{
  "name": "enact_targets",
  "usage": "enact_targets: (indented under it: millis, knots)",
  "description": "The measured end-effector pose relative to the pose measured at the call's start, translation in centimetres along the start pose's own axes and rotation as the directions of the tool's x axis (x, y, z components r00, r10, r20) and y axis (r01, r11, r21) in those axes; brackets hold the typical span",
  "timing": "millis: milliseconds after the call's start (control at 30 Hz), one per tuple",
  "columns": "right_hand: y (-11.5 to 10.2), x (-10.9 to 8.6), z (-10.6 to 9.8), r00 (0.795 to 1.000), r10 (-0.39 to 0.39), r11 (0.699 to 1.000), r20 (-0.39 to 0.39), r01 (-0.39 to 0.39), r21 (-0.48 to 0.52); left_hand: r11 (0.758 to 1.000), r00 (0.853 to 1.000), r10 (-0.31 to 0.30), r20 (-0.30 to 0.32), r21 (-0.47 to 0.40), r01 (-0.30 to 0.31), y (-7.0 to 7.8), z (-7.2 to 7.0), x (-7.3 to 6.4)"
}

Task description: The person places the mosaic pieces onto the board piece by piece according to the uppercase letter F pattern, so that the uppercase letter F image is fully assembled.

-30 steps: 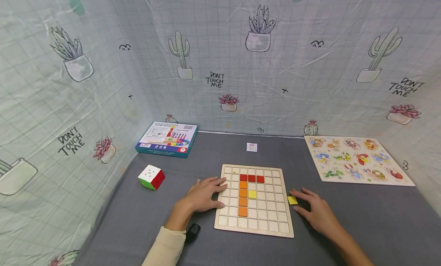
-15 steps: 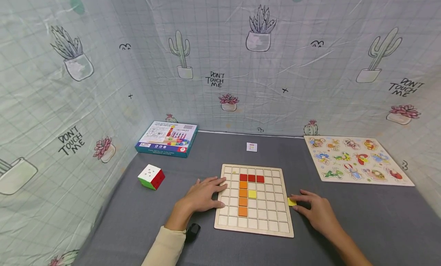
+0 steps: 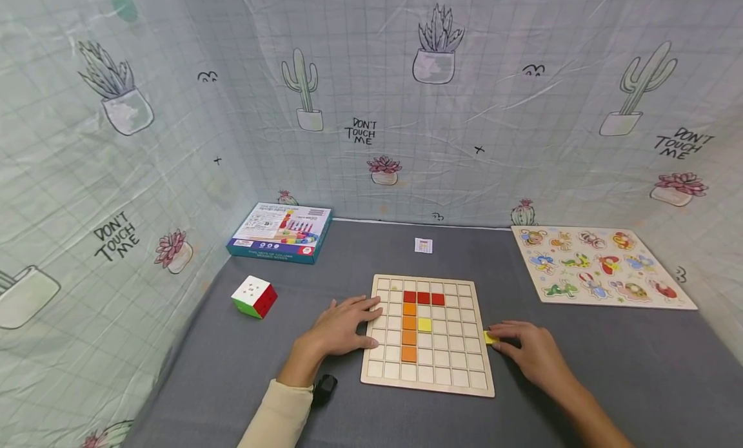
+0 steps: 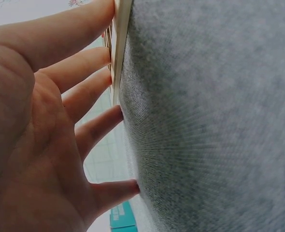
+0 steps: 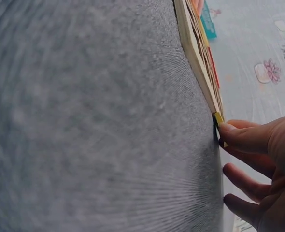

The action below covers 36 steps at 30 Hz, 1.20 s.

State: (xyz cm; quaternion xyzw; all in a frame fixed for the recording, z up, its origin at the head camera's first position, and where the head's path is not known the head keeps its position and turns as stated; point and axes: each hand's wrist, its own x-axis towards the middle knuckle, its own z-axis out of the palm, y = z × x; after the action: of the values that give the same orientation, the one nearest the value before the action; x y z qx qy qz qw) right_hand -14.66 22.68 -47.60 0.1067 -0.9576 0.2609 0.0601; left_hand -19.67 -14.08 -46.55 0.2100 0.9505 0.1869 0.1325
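A wooden grid board [image 3: 458, 362] lies on the grey cloth between my hands. Red tiles [image 3: 424, 298] form a short row in it, orange tiles [image 3: 409, 322] a column below, and one yellow square [image 3: 425, 325] sits beside that column. My left hand [image 3: 341, 327] rests with spread fingers on the board's left edge; in the left wrist view its outer fingers [image 4: 99, 130] reach down to the cloth. At the board's right edge, my right hand [image 3: 535, 356] pinches a yellow tile [image 5: 218, 117] between thumb and fingertips, the tile partly covered by them.
A puzzle cube [image 3: 255, 297] stands left of the board, with a flat teal toy box [image 3: 281, 233] behind it. A small printed card [image 3: 424, 245] lies beyond the board. At the back right is an insect picture puzzle [image 3: 600, 265]. Patterned cloth walls [image 3: 383, 100] enclose the table.
My right thumb and fingers have closed onto the yellow tile beside the board, covering more of it, and the tile has turned slightly. The left hand stays in place.
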Motion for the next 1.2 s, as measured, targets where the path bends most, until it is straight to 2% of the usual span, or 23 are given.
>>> enact_targets:
  millis: [200,467,667,967,1200]
  knots:
    - [-0.7,0.1,-0.3,1.000,0.012,1.000,0.007,-0.012,0.008,1.000,1.000,-0.001,-0.002,0.000,0.001,0.1,-0.1,-0.1]
    - [-2.1,0.8,-0.4,0.998,-0.050,0.994,-0.041,0.054,0.093,1.000,1.000,0.002,0.001,-0.004,-0.002,0.0,-0.1,-0.1]
    - [-3.9,1.9,-0.1,0.998,-0.060,0.986,-0.017,0.062,0.153,1.000,1.000,-0.003,0.000,0.007,0.003,0.0,0.0,-0.1]
    - [-6.8,3.4,0.6,0.989,-0.146,0.968,0.009,0.141,0.207,1.000,1.000,0.001,0.001,0.004,-0.001,0.0,-0.1,0.0]
    - [-7.5,4.0,1.8,0.987,-0.159,0.958,0.024,0.148,0.245,1.000,1.000,-0.005,0.006,0.009,0.005,-0.1,0.0,0.2]
